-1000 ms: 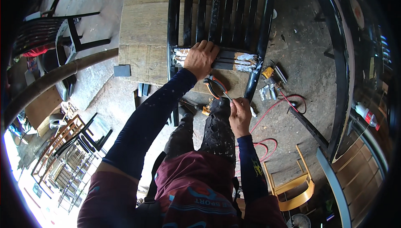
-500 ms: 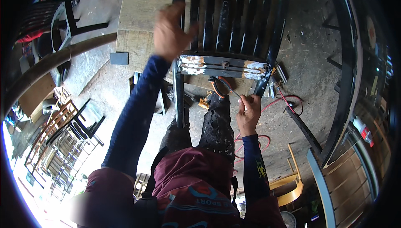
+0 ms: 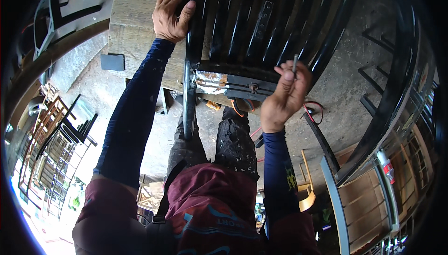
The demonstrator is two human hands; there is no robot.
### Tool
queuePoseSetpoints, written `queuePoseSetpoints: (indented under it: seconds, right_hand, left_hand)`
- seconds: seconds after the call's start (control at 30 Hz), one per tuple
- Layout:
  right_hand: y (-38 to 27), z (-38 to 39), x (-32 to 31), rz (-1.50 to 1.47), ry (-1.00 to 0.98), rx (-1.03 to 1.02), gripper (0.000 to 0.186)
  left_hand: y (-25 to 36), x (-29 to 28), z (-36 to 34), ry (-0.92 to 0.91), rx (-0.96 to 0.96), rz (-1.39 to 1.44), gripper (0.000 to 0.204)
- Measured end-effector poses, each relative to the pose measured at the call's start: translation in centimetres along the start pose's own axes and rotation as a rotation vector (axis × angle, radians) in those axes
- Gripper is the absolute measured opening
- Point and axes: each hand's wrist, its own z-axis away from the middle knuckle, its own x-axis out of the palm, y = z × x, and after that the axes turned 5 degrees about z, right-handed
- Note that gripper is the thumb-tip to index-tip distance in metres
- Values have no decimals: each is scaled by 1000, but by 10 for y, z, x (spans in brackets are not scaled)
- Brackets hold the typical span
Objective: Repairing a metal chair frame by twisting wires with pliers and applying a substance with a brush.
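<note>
A black slatted chair (image 3: pixel 248 17) lies on a wooden worktop, its slats running away from me. Across its near end is a dark crosspiece (image 3: pixel 235 83) with white and brown patches and a bolt-like piece at its middle. My left hand (image 3: pixel 170 14) lies flat on the wood with fingers apart, its thumb against the chair's left rail. Over the right end of the crosspiece, my right hand (image 3: pixel 285 95) pinches a thin grey metal rod (image 3: pixel 295 62), which sticks up past the fingers. Its lower part is hidden. Orange-handled pliers (image 3: pixel 238 108) show just below the crosspiece.
The wooden worktop (image 3: pixel 135 26) carries a small dark square pad (image 3: pixel 113 62) at its edge. A red hose (image 3: pixel 316 111) lies on the floor. Black curved framework (image 3: pixel 392 91) and a blue-edged slatted wooden piece (image 3: pixel 359 203) stand at right. Wooden chairs (image 3: pixel 51 133) are at left.
My left hand has settled onto the worktop beside the rail. My right hand has risen from below the crosspiece to above its right end, with the rod now pointing up.
</note>
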Motion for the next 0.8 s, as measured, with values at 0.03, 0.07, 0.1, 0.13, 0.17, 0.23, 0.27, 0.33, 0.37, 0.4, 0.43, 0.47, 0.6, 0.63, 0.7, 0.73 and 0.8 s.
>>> queuePoseSetpoints:
  seconds: [0.03,0.07,0.1,0.13,0.17,0.23,0.27,0.33,0.37,0.4,0.43,0.47,0.6,0.63,0.7,0.73,0.8]
  right_hand:
    - [10,3,-8,46,-2,15,19]
    - [7,5,3,24,-28,25,18]
    - [10,8,11,37,-31,18,16]
    - [17,9,12,42,-42,23,16]
    - [24,9,12,190,-87,-17,15]
    - [30,9,14,363,-107,-61,13]
    - [31,7,17,363,-116,-57,13]
    - [31,4,19,557,-135,-107,11]
    - [31,2,23,603,-112,-127,9]
    - [29,4,24,611,-116,-123,9]
    - [30,5,23,608,-113,-118,8]
    - [30,4,22,607,-111,-113,7]
    - [25,-3,6,590,-262,-68,9]
    - [17,-8,0,516,-223,-73,11]
    - [12,-27,-17,521,-196,-108,16]
    - [12,-37,-31,601,-210,-129,20]
    - [10,-53,-48,765,-215,-128,22]
  left_hand:
    - [41,22,-10,-309,-380,-642,59]
    - [47,17,-19,-302,-389,-653,59]
    - [48,17,-22,-312,-399,-654,58]
    - [47,18,-23,-322,-407,-651,57]
    - [46,20,-23,-309,-422,-642,57]
    - [46,21,-23,-291,-441,-624,58]
    - [46,20,-24,-279,-448,-603,58]
    - [44,16,-25,-282,-473,-604,59]
    - [44,15,-25,-286,-471,-617,60]
    - [44,14,-25,-290,-468,-628,60]
    - [43,14,-25,-284,-471,-623,60]
    - [42,15,-25,-294,-476,-622,61]
    - [39,14,-25,-322,-509,-641,63]
    - [39,11,-26,-342,-481,-660,64]
    - [39,12,-25,-337,-513,-664,65]
    - [41,12,-27,-343,-532,-671,65]
    - [38,11,-28,-335,-510,-653,67]
